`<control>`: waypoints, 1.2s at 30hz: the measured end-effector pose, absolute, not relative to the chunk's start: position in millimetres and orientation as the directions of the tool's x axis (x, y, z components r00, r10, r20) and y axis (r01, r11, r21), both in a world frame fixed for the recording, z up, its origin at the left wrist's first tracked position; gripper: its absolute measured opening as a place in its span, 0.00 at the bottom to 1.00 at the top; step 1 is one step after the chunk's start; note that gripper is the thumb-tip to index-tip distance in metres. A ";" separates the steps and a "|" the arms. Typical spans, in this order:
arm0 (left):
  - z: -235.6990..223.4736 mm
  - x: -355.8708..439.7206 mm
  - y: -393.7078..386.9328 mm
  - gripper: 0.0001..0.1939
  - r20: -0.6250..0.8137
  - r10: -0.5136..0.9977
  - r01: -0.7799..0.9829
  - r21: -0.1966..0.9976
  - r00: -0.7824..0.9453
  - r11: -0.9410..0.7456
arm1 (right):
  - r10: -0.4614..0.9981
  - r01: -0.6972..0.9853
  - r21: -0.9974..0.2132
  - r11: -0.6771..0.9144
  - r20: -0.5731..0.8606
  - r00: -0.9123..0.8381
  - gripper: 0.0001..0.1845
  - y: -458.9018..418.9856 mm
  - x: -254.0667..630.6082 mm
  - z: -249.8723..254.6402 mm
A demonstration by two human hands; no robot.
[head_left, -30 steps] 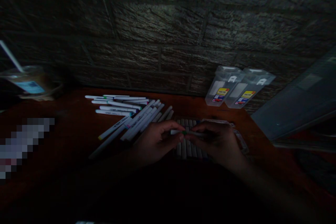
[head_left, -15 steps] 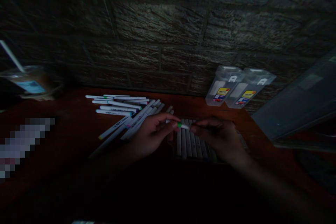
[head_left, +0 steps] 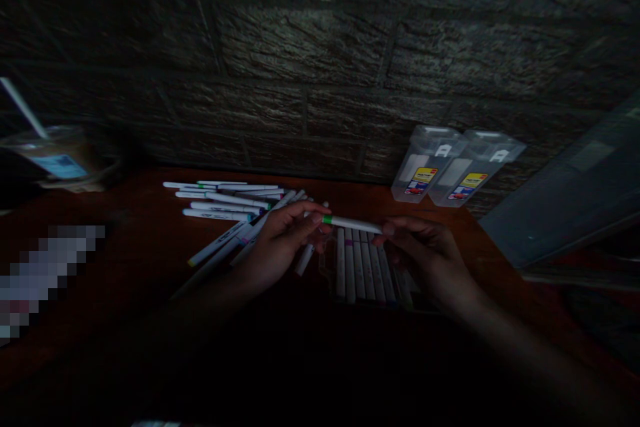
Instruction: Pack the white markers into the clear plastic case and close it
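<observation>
A white marker (head_left: 356, 223) with a green band is held nearly level between my two hands. My left hand (head_left: 287, 233) pinches its left end, close to the green band. At the other end, the fingers of my right hand (head_left: 425, 250) are closed on the marker's tip. Below it, several white markers (head_left: 364, 273) lie side by side in a clear tray (head_left: 327, 270), one showing a purple band. Left of my left hand is a loose pile of white markers (head_left: 230, 199) with coloured ends, partly covered by that hand.
Two clear plastic cases (head_left: 417, 167) with yellow labels stand against the stone wall (head_left: 340, 47). A cup with a straw (head_left: 60, 153) is at the far left of the wooden table (head_left: 135, 233). A grey panel (head_left: 560, 193) slants up at the right.
My hands have moved apart, the left one leftward, and more of the green-banded marker's white body now shows between them. A loose marker below my left hand has come into sight.
</observation>
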State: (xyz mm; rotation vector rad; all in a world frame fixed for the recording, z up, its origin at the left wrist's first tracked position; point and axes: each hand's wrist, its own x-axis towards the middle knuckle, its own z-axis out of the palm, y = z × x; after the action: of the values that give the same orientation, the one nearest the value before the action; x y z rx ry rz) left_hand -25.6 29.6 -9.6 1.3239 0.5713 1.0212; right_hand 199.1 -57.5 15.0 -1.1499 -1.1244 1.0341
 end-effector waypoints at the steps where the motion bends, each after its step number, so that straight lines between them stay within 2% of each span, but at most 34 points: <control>1: -9.7 -25.5 30.0 0.09 0.197 0.859 -0.294 0.954 0.473 -0.057 | 0.981 -0.040 -0.990 0.135 0.128 0.144 0.10 -57.8 198.7 16.2; 6: -8.2 -25.1 29.9 0.08 0.191 0.855 -0.387 0.922 0.482 0.012 | 0.981 -0.034 -0.986 0.164 0.160 0.108 0.14 -58.1 198.5 19.6; 11: -7.7 -26.1 29.9 0.10 0.179 0.848 -0.422 0.905 0.499 0.057 | 0.980 -0.074 -0.981 0.177 0.169 0.104 0.13 -57.2 200.6 16.3; 15: -6.6 -26.7 29.3 0.12 0.182 0.830 -0.436 0.896 0.527 0.080 | 0.975 -0.146 -0.974 0.174 0.150 0.165 0.10 -54.9 202.6 12.2; 22: -1.1 -26.7 24.1 0.14 0.179 0.790 -0.437 0.891 0.587 0.123 | 0.973 -0.219 -0.970 0.106 0.056 0.223 0.12 -49.2 207.6 11.7; 26: 3.1 -27.0 18.0 0.16 0.177 0.765 -0.382 0.919 0.619 0.096 | 0.967 -0.254 -0.966 0.057 -0.010 0.255 0.10 -47.2 209.3 14.6; 31: 4.6 -26.7 13.7 0.21 0.197 0.736 -0.274 0.962 0.648 -0.017 | 0.960 -0.293 -0.955 0.047 -0.038 0.278 0.09 -45.8 210.4 18.1; 36: 6.3 -26.4 13.5 0.21 0.197 0.742 -0.180 0.978 0.641 -0.104 | 0.961 -0.287 -0.957 0.042 -0.040 0.274 0.09 -46.1 210.9 15.7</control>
State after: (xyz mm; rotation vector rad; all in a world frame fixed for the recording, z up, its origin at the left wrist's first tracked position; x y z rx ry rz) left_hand -26.4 13.5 6.3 1.4808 0.4961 0.8327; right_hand 210.9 -46.1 15.7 -1.1115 -0.7931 1.1265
